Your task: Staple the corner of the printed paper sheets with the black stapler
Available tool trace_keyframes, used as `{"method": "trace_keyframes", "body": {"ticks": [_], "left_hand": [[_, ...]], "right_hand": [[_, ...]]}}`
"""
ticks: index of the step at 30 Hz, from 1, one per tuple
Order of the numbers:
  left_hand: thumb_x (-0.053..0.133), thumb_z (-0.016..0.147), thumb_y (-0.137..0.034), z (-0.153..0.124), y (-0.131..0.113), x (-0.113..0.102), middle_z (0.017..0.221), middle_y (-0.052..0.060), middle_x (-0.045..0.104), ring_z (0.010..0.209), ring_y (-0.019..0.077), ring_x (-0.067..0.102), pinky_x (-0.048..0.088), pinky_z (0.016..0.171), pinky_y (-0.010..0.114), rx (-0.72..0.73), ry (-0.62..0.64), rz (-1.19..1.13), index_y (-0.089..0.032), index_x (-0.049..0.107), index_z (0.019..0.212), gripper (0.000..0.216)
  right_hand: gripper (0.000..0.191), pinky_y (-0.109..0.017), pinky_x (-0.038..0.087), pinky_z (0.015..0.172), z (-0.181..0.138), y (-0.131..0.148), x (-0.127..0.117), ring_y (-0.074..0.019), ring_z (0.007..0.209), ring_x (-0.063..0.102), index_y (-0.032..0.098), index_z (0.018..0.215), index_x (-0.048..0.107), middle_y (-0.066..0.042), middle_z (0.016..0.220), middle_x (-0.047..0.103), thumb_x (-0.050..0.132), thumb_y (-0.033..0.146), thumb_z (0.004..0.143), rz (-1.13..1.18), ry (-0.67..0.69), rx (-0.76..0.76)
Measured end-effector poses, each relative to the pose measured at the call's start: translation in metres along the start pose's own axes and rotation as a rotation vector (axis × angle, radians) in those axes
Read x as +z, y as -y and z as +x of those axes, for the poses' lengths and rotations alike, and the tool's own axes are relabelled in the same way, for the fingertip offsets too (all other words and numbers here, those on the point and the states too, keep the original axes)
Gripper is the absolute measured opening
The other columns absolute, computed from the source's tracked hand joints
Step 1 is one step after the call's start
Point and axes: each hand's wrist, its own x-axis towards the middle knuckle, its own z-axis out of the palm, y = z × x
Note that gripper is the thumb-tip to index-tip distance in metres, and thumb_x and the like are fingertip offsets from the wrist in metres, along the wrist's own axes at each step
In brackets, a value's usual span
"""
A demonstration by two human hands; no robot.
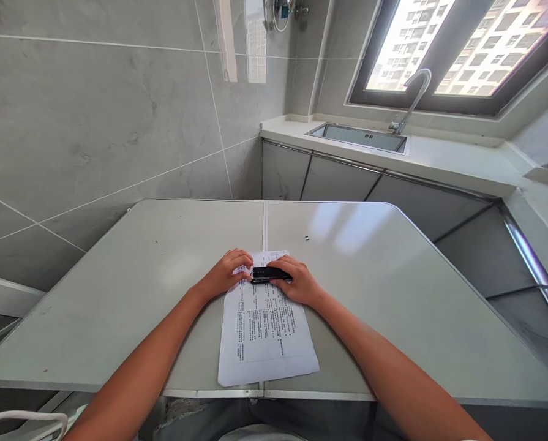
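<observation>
A printed sheet of paper [265, 334] lies on the grey folding table [117, 294], reaching to the near edge. A small black object, perhaps a stapler [270, 274], rests across the sheet's upper part. My right hand [299, 282] is closed around its right end. My left hand [225, 274] lies with curled fingers on the paper's top left corner, fingertips touching the black object's left end.
A tiled wall rises behind and to the left of the table. A counter with a steel sink [359, 136] and tap [414, 98] runs at the back right under a window. A white cable [21, 422] lies at the bottom left.
</observation>
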Motion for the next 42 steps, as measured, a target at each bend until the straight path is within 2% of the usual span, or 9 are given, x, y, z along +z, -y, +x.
{"method": "trace_keyframes", "body": {"ticks": [8, 14, 18, 21, 25, 28, 32, 36, 42], "left_hand": [[0.064, 0.099, -0.026, 0.002, -0.006, 0.006, 0.1, 0.006, 0.067, 0.095, 0.0195, 0.06, 0.049, 0.088, 0.035, 0.003, -0.04, -0.068, -0.02, 0.06, 0.085, 0.015], [0.066, 0.098, -0.032, 0.002, -0.007, 0.003, 0.103, 0.006, 0.067, 0.098, 0.0199, 0.06, 0.048, 0.091, 0.036, 0.012, 0.002, -0.036, -0.02, 0.06, 0.084, 0.019], [0.069, 0.096, -0.038, 0.003, -0.009, 0.003, 0.112, 0.007, 0.067, 0.107, 0.0224, 0.06, 0.05, 0.096, 0.039, -0.092, -0.062, 0.008, -0.022, 0.065, 0.099, 0.017], [0.068, 0.097, -0.045, 0.001, -0.007, 0.005, 0.135, 0.011, 0.063, 0.126, 0.0273, 0.057, 0.046, 0.109, 0.046, -0.065, 0.104, 0.092, -0.025, 0.066, 0.124, 0.034], [0.066, 0.096, -0.056, -0.002, -0.001, 0.01, 0.162, 0.009, 0.045, 0.15, 0.0365, 0.038, 0.028, 0.124, 0.059, 0.001, 0.365, 0.244, -0.033, 0.055, 0.15, 0.06], [0.058, 0.1, -0.055, -0.002, 0.004, 0.013, 0.167, 0.009, 0.039, 0.153, 0.036, 0.035, 0.023, 0.127, 0.06, -0.048, 0.36, 0.291, -0.032, 0.05, 0.155, 0.06], [0.055, 0.102, -0.054, -0.003, 0.008, 0.012, 0.166, 0.009, 0.039, 0.154, 0.0343, 0.035, 0.023, 0.128, 0.059, -0.05, 0.34, 0.306, -0.031, 0.049, 0.156, 0.059], [0.054, 0.102, -0.053, -0.005, 0.01, 0.011, 0.166, 0.01, 0.04, 0.154, 0.0348, 0.035, 0.024, 0.127, 0.059, -0.072, 0.321, 0.331, -0.029, 0.05, 0.155, 0.059], [0.052, 0.104, -0.037, -0.003, 0.002, 0.015, 0.164, 0.007, 0.044, 0.156, 0.0325, 0.032, 0.02, 0.129, 0.058, 0.015, 0.338, 0.288, -0.029, 0.054, 0.151, 0.048]], "right_hand": [[0.028, -0.04, 0.054, 0.083, 0.001, 0.008, 0.002, -0.0239, 0.091, 0.063, 0.026, 0.117, 0.067, -0.005, 0.1, 0.072, 0.069, 0.018, 0.09, 0.052, -0.072, -0.028], [0.026, -0.039, 0.054, 0.084, 0.0, 0.014, 0.001, -0.0232, 0.091, 0.063, 0.027, 0.116, 0.068, -0.005, 0.099, 0.071, 0.069, 0.019, 0.091, 0.029, 0.012, -0.059], [0.027, -0.037, 0.053, 0.084, 0.0, 0.013, -0.014, -0.0233, 0.094, 0.066, 0.026, 0.114, 0.068, -0.005, 0.103, 0.073, 0.069, 0.019, 0.088, -0.026, -0.109, 0.083], [0.028, -0.037, 0.053, 0.083, -0.002, 0.0, -0.038, -0.0234, 0.09, 0.068, 0.024, 0.11, 0.067, -0.004, 0.101, 0.074, 0.071, 0.023, 0.082, -0.118, -0.266, 0.328], [0.028, -0.038, 0.053, 0.081, -0.009, -0.028, -0.067, -0.024, 0.086, 0.068, 0.023, 0.106, 0.068, -0.004, 0.097, 0.075, 0.071, 0.034, 0.08, -0.244, -0.334, 0.54], [0.031, -0.039, 0.054, 0.08, -0.017, -0.041, -0.08, -0.0249, 0.087, 0.069, 0.023, 0.109, 0.069, -0.005, 0.1, 0.076, 0.071, 0.038, 0.082, -0.286, -0.263, 0.572], [0.035, -0.04, 0.055, 0.086, -0.033, -0.038, -0.094, -0.0247, 0.092, 0.071, 0.024, 0.12, 0.07, -0.006, 0.108, 0.076, 0.07, 0.038, 0.088, -0.213, 0.004, 0.39], [0.031, -0.035, 0.056, 0.079, -0.047, -0.022, -0.102, -0.022, 0.085, 0.07, 0.024, 0.119, 0.07, -0.006, 0.102, 0.075, 0.069, 0.04, 0.093, -0.088, 0.265, 0.235], [0.047, -0.039, 0.057, 0.091, -0.046, -0.012, -0.079, -0.0232, 0.1, 0.07, 0.032, 0.149, 0.056, -0.008, 0.116, 0.072, 0.061, 0.035, 0.102, -0.081, 0.254, 0.119]]}}
